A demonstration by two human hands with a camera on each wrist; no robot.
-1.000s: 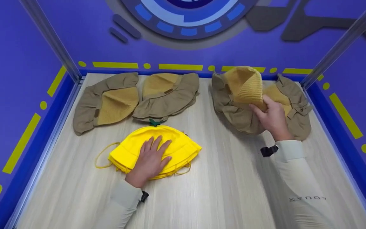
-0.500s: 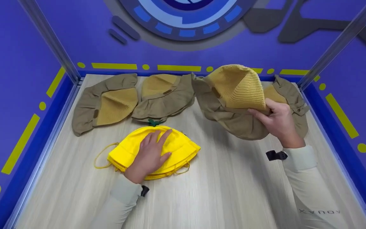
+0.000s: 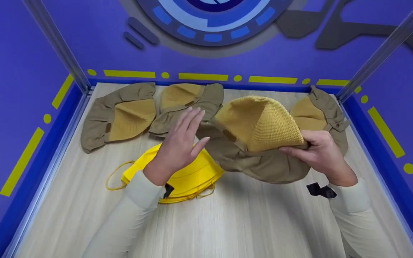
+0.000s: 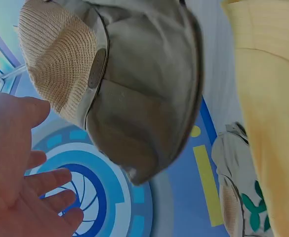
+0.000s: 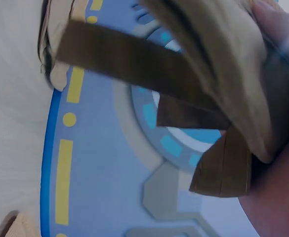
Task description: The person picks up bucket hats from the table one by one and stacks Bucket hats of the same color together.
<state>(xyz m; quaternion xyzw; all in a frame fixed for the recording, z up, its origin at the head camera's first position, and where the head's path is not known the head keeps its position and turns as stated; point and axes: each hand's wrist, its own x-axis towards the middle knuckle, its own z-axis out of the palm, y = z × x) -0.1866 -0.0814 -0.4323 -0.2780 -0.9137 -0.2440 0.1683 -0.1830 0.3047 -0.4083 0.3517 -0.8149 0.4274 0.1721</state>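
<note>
My right hand (image 3: 323,154) pinches the edge of a sun hat (image 3: 264,125) with a mustard knit crown and a wide khaki brim, held up over the table. In the right wrist view, khaki straps (image 5: 129,61) hang from that hat. My left hand (image 3: 177,143), fingers straight and thumb apart, is raised above a yellow bucket hat (image 3: 188,179) and holds nothing. The left wrist view shows the held hat's brim (image 4: 139,94) just beyond my fingers. The yellow hat lies folded flat, its cord loop out to the left.
Two more khaki-and-mustard hats lie along the back: one hat (image 3: 131,118) at the far left, another hat (image 3: 181,96) beside it. A third such hat (image 3: 310,111) sits at the back right, partly behind my right hand. Blue panels (image 3: 206,64) wall in the wooden table (image 3: 228,225).
My right hand has lifted the khaki-brimmed sun hat off the back right and brought it nearer and leftward. My left hand has risen from the yellow bucket hat toward it.
</note>
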